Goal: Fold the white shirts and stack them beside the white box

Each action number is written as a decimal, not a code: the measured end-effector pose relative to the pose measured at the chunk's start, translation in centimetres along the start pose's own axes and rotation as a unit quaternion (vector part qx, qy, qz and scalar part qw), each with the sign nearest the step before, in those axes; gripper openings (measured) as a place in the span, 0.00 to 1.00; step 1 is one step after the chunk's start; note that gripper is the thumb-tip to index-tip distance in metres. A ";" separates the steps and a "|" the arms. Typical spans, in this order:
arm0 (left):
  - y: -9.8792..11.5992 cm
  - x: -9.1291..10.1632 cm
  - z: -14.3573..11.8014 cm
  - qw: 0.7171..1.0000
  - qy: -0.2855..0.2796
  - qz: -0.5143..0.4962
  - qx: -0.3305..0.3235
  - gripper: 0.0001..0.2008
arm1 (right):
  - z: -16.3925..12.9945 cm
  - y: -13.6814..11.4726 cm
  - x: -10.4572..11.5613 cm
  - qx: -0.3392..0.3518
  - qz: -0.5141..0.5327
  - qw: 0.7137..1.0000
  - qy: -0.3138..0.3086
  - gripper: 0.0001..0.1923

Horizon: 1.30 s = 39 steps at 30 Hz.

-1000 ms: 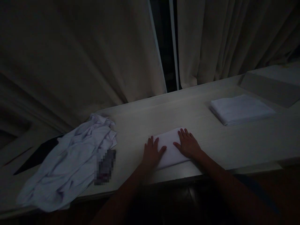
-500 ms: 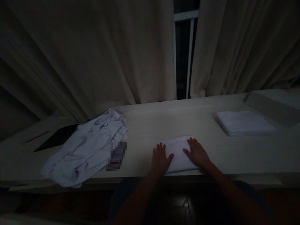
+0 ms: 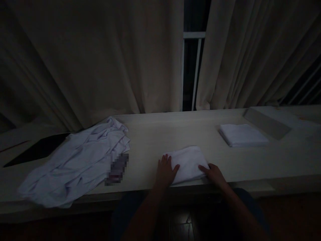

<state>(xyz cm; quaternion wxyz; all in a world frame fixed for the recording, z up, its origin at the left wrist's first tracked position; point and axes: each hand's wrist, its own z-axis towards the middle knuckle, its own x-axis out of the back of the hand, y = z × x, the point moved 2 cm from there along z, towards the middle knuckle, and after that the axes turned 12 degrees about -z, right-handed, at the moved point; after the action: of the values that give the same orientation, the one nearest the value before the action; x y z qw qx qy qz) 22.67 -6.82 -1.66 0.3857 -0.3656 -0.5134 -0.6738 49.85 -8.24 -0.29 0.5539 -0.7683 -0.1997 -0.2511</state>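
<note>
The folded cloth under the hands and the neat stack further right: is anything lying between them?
No. In the head view, only bare tabletop separates the folded cloth from the stack.

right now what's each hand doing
Left hand: open, flat on the small folded white cloth.
Right hand: open, at that cloth's near right corner.

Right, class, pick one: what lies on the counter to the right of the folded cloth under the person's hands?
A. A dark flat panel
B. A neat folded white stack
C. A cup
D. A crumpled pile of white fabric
B: the stack lies flat on the counter to the right of the cloth that the left hand and right hand touch.
</note>
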 end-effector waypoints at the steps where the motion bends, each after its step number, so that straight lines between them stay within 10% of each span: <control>1: 0.1 0.0 0.0 1.000 0.000 0.003 0.000 0.41 | -0.4 -0.2 -0.1 -0.010 0.100 0.995 -0.020 0.20; 5: 0.5 0.3 0.1 1.000 0.002 0.012 0.004 0.40 | -2.5 -0.5 -1.8 -0.030 0.360 0.932 -0.019 0.15; 14: 1.1 0.4 -0.5 1.000 0.025 0.007 0.018 0.39 | -4.9 -3.4 -8.4 -0.045 0.596 0.802 -0.009 0.25; 28: -0.9 1.2 -0.2 0.964 0.109 -0.219 0.101 0.30 | -3.3 -3.5 -9.8 -0.076 0.570 0.818 0.014 0.25; 39: -1.8 1.3 0.2 0.949 0.137 -0.258 0.119 0.29 | -1.7 -3.3 -3.7 -0.054 0.516 0.854 0.044 0.18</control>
<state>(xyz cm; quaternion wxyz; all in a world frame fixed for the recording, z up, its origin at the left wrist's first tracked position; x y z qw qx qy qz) 20.49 -6.51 -1.23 0.3055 -0.0762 -0.6087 -0.7282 44.69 -8.93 0.34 0.5702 -0.7775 0.2641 0.0266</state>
